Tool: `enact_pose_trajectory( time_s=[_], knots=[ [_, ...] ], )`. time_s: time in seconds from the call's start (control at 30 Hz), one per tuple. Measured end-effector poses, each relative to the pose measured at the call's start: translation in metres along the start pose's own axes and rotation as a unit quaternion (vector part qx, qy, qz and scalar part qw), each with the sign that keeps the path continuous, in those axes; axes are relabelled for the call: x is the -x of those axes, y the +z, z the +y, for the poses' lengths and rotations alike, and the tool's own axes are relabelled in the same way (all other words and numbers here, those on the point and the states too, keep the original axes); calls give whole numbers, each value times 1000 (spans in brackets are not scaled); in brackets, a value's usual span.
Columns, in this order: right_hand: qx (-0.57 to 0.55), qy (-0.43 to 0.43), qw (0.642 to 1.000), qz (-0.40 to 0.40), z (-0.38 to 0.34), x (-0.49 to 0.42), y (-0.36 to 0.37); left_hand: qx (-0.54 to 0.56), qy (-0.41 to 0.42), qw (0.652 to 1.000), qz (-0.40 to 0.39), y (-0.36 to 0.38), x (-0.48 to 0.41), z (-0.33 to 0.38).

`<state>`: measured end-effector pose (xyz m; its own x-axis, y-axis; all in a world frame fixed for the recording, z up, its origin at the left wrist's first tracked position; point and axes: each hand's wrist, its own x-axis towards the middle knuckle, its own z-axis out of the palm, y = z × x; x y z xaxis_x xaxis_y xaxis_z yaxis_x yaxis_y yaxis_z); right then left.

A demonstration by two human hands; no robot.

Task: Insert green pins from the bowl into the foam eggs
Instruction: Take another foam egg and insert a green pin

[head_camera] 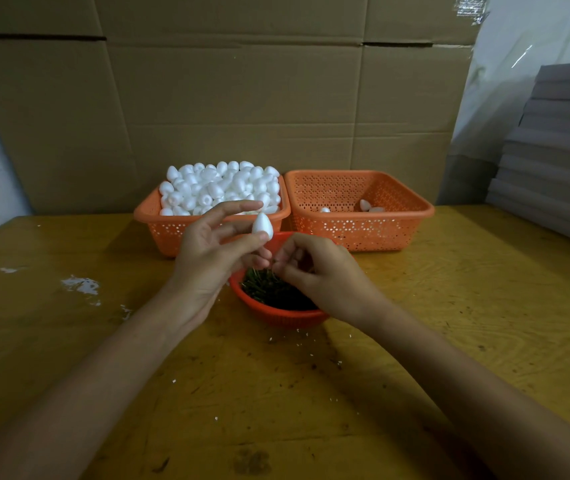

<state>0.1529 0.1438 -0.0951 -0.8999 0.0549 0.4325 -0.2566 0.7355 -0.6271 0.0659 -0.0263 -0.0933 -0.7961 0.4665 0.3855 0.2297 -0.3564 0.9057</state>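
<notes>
My left hand (pixel 212 252) holds a white foam egg (pixel 262 227) between thumb and fingers, above the far rim of the round orange bowl (pixel 278 315). Dark green pins (pixel 269 289) fill that bowl. My right hand (pixel 314 268) hovers over the bowl with its fingers curled, fingertips pinched close under the egg; a thin pin seems to be between them, but it is too small to be sure. The left orange basket (pixel 169 226) is heaped with white foam eggs (pixel 221 187). The right orange basket (pixel 363 230) holds a few eggs (pixel 366 206).
Both baskets stand side by side at the back of the yellow wooden table (pixel 449 323), against a cardboard wall (pixel 242 98). White foam crumbs (pixel 80 285) lie on the table at left and near the bowl. Stacked grey sheets (pixel 560 150) rise at the right.
</notes>
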Motion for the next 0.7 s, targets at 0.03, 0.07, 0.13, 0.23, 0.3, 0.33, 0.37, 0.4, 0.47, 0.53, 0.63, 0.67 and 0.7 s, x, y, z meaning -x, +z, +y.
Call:
enact_pose_trajectory(
  time_s=[0.03, 0.07, 0.13, 0.23, 0.3, 0.33, 0.37, 0.4, 0.47, 0.53, 0.63, 0.67, 0.7],
  knots=[
    [-12, 3, 1000, 5, 0, 0, 0, 13, -4, 1000, 4, 1, 0, 1],
    [-27, 6, 1000, 12, 0, 0, -1, 23, -9, 1000, 9, 1, 0, 2],
    [-71, 14, 997, 30, -1, -1, -3, 33, -19, 999, 18, 1, 1, 3],
    [-136, 31, 989, 52, -1, -2, -6, 42, -25, 999, 24, 2, 2, 4],
    [-171, 38, 983, 60, -1, -3, -7, 49, -26, 998, 30, 2, 2, 4],
    [-182, 40, 981, 62, -2, -3, -8, 51, -26, 998, 33, 2, 2, 4],
    [-190, 40, 979, 64, -2, -3, -9, 51, -27, 998, 34, 2, 2, 4],
    [-197, 40, 977, 66, -1, -3, -9, 50, -27, 998, 34, 3, 2, 4],
    [-215, 43, 973, 70, -1, -3, -8, 46, -28, 998, 32, 3, 3, 5],
    [-225, 40, 971, 76, 0, -4, -7, 44, -30, 998, 32, 3, 3, 5],
    [-227, 24, 970, 81, 1, -4, -5, 44, -33, 998, 32, 3, 4, 7],
    [-229, 20, 970, 79, 2, -4, -4, 46, -34, 998, 32, 3, 4, 7],
    [-232, 18, 970, 75, 3, -4, -3, 48, -35, 998, 33, 3, 4, 7]
  ],
)
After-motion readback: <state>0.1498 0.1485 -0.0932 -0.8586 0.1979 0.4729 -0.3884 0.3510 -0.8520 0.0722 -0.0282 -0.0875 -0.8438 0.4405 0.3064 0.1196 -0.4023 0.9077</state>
